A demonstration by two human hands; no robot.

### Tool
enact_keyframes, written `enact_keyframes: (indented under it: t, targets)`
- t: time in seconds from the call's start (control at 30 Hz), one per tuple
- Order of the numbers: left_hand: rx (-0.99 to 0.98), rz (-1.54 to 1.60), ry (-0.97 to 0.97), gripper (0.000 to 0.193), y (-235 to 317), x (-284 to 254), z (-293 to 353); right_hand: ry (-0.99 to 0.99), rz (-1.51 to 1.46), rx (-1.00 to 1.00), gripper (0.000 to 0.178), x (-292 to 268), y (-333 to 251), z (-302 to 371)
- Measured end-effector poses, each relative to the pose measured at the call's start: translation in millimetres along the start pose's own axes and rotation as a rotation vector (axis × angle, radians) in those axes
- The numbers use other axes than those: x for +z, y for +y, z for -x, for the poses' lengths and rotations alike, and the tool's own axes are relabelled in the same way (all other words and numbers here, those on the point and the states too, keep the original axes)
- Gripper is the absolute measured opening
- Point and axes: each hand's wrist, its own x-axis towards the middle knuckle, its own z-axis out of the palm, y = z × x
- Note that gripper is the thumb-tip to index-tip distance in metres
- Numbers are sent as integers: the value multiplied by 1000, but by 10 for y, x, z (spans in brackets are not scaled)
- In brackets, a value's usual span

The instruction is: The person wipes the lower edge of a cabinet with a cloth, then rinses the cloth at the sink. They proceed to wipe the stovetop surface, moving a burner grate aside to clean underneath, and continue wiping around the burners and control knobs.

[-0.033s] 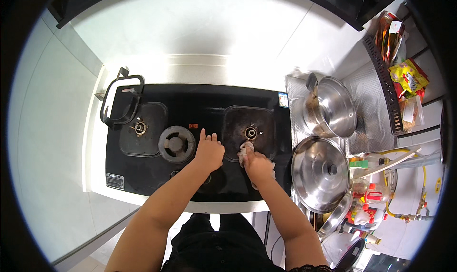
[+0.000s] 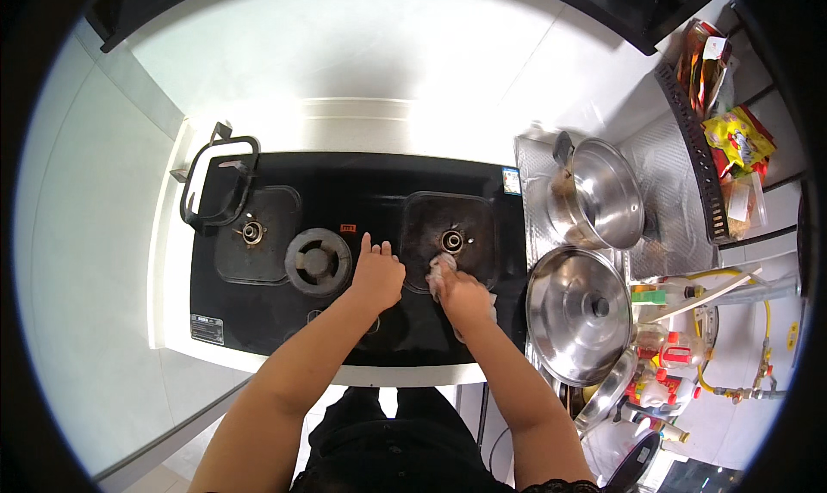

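Observation:
A pale, crumpled cleaning cloth [image 2: 442, 269] is pressed under the fingers of my right hand [image 2: 465, 303], at the front edge of the right burner's square recess [image 2: 418, 226]. Part of the cloth trails out below that hand. Just behind it stands the bare right burner [image 2: 452, 241], its cap off. My left hand [image 2: 379, 277] rests on the black glass cooktop [image 2: 362, 178] between the two burners, fingers stretched forward and holding nothing. Close to its left lies a round grey burner cap [image 2: 319, 261]. The left burner [image 2: 251, 233] is bare too.
A black pan support [image 2: 256, 170] leans at the cooktop's back left corner. To the right stand a steel pot [image 2: 612, 191] and a steel lid [image 2: 577, 321] with a black knob. Beyond are bottles [image 2: 676, 355] and a dark basket [image 2: 693, 157] of food packets.
My right hand has shifted very slightly with the cloth at the recess's front edge. The left hand stays in place.

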Motion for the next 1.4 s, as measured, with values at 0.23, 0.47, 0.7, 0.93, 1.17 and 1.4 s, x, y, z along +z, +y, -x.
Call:
enact_keyframes:
  t: [0.23,0.47,0.7,0.93,1.17,1.4]
  targets:
    - [11,-16,-58,64,31,-97,-26,-180,23,112,44,-8,-105,-298]
    - [6,-44,12,64,7,29,-29,-121,-13,42,44,-105,23,74]
    - [11,-31,-39,63,40,-106,-54,-299,-15,163,45,-40,-198,-549]
    - [11,-5,-16,65,2,-37,-27,-163,84,61,44,-90,-85,12]
    - [14,-12,-44,67,33,-64,-55,-82,155,132,51,141,-141,-440]
    - [1,-6,-50,67,35,-57,-47,60,113,132,52,239,-172,-103]
